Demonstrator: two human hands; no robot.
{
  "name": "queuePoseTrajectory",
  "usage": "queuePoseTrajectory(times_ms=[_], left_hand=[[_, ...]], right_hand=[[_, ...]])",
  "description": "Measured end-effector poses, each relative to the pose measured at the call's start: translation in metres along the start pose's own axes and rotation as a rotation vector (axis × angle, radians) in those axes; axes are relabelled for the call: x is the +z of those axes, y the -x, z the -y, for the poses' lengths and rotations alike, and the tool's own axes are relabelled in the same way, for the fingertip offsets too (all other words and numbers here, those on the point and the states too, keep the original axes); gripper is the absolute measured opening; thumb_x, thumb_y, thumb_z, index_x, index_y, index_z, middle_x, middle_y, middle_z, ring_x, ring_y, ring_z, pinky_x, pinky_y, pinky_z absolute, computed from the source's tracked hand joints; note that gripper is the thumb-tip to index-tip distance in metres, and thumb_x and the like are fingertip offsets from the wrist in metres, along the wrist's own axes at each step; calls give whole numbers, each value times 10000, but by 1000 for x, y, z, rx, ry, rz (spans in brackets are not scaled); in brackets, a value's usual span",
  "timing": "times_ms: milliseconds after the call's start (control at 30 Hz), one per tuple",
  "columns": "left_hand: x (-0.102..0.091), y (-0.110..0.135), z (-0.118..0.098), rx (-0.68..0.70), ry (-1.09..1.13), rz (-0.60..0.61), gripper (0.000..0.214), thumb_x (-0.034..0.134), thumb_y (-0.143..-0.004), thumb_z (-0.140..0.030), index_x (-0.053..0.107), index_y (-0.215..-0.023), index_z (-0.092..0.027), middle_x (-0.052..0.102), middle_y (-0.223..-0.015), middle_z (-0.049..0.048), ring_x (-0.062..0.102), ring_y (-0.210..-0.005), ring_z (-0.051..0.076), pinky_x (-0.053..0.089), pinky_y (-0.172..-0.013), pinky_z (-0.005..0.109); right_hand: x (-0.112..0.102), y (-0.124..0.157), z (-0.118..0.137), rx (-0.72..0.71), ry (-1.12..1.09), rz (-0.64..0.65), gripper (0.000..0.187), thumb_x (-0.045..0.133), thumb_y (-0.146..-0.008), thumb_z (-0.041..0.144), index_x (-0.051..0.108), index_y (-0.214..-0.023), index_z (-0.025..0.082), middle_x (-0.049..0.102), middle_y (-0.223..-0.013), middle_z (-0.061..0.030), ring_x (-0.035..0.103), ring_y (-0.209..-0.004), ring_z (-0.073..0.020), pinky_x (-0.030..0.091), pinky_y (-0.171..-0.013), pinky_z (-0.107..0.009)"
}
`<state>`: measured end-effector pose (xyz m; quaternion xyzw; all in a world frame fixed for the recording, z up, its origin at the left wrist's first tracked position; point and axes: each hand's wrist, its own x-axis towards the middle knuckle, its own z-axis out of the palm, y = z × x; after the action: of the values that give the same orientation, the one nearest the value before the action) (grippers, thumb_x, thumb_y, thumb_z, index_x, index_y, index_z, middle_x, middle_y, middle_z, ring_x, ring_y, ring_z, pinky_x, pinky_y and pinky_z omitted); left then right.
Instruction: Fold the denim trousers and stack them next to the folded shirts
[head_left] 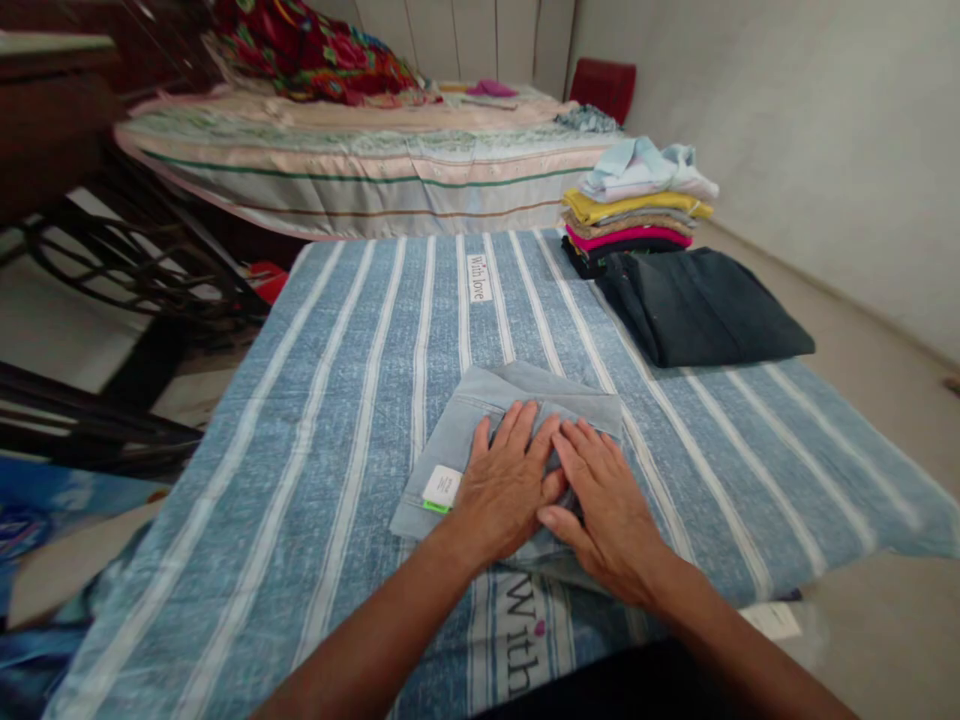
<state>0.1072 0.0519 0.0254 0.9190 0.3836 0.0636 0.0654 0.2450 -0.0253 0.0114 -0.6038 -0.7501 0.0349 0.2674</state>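
Note:
A folded light grey-blue denim garment [442,430] lies on the striped cloth near the front of the table; its exact kind is hidden by the folds and my hands. On its left part shows a white label with a green edge [442,487]. My left hand [510,480] rests flat on the garment with fingers stretched out. Beside it, my right hand [604,500] also presses flat on the fabric, fingers extended. The two hands meet at the fingertips and thumbs. Neither one grips anything.
A blue cloth with white stripes [337,400] covers the table. At the far right stand a stack of folded clothes [634,215] and a folded dark garment [712,310]. Behind is a bed [375,170]. A treadle stand [150,260] is at left, a wall [825,130] at right.

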Motion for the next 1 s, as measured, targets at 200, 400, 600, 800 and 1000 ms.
queuePoseTrajectory(times_ms=[200, 400, 600, 800, 1000], left_hand=[[0, 0, -4, 19, -67, 4, 576, 346, -904, -445, 311, -1416, -186, 322, -1474, 137, 219, -1377, 306, 254, -1049, 563], [11, -3, -5, 9, -89, -43, 529, 291, -928, -449, 382, -1379, -189, 342, -1463, 141, 238, -1372, 302, 251, -1044, 581], [-4, 10, -1, 40, 10, -79, 546, 389, -911, -429, 364, -1375, -144, 295, -1487, 147, 225, -1382, 275, 246, -1085, 517], [-18, 47, -4, 276, 83, 46, 704, 572, -803, -470, 318, -1388, -172, 241, -1511, 134, 166, -1403, 267, 221, -1113, 474], [-10, 50, -7, 250, 71, 98, 779, 633, -772, -361, 241, -1422, -184, 195, -1523, 145, 152, -1404, 284, 230, -1098, 501]], right_hand=[[24, 10, -15, -5, 29, 44, 766, 411, -887, 522, 123, -1467, 114, 251, -1490, -176, 165, -1389, -304, 233, -1083, -560], [19, 10, -19, -15, -76, 16, 726, 431, -889, 494, 159, -1462, 142, 281, -1478, -165, 192, -1383, -294, 251, -1082, -546], [-10, 27, -28, -64, -177, -76, 690, 576, -825, 402, 288, -1412, 182, 349, -1436, -163, 284, -1347, -302, 321, -1056, -537], [-19, 44, -32, -29, -139, -112, 607, 561, -814, 255, 348, -1380, 211, 379, -1411, -156, 373, -1297, -291, 391, -1017, -516], [-21, 43, -31, -54, -86, -27, 572, 515, -773, 122, 419, -1334, 183, 352, -1426, -158, 328, -1322, -286, 383, -1027, -513]])
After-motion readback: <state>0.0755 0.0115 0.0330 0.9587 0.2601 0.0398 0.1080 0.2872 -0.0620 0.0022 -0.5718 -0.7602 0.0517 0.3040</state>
